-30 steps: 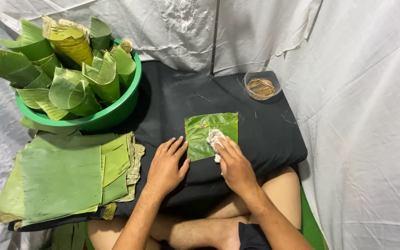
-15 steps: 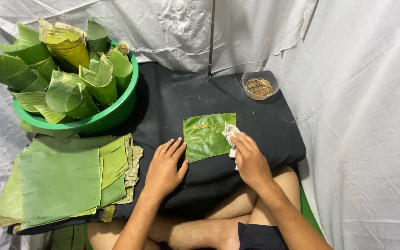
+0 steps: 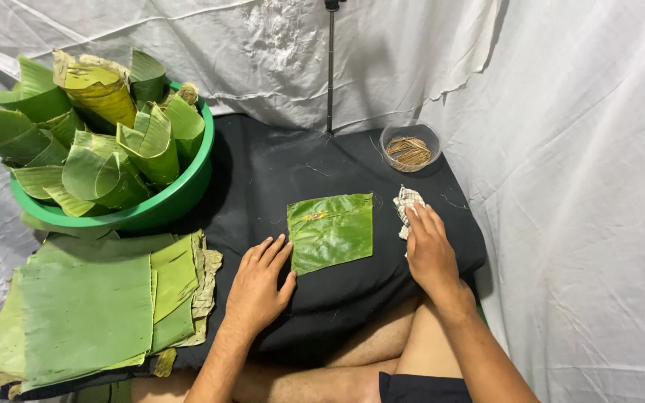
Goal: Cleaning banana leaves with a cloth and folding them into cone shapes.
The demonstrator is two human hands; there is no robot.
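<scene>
Green and glossy, a squarish cut piece of banana leaf (image 3: 331,230) lies flat in the middle of the black cushion (image 3: 278,172), near the person's knees. The left hand (image 3: 258,285) rests palm down with fingers spread, its fingertips just touching the leaf's near-left corner; it grips nothing. The right hand (image 3: 428,250) lies to the right of the leaf, fingers pressed flat on a small checked cloth (image 3: 406,205) that sits just beside the leaf's right edge, on the cushion and off the leaf.

The work in hand looks like wiping the leaf. To do it well, I would judge that the left fingertips should pin the corner firmly so the leaf cannot slide, and that strokes should run along the leaf's ribs, since a cross stroke could split it.

Far right on the cushion stands a small clear bowl (image 3: 410,147) of thin brown sticks. To the far left, a green basin (image 3: 169,201) holds rolled leaf cones, and near left lies a stack of flat leaf sheets (image 3: 87,310). White sheeting (image 3: 584,186) hangs all around.
</scene>
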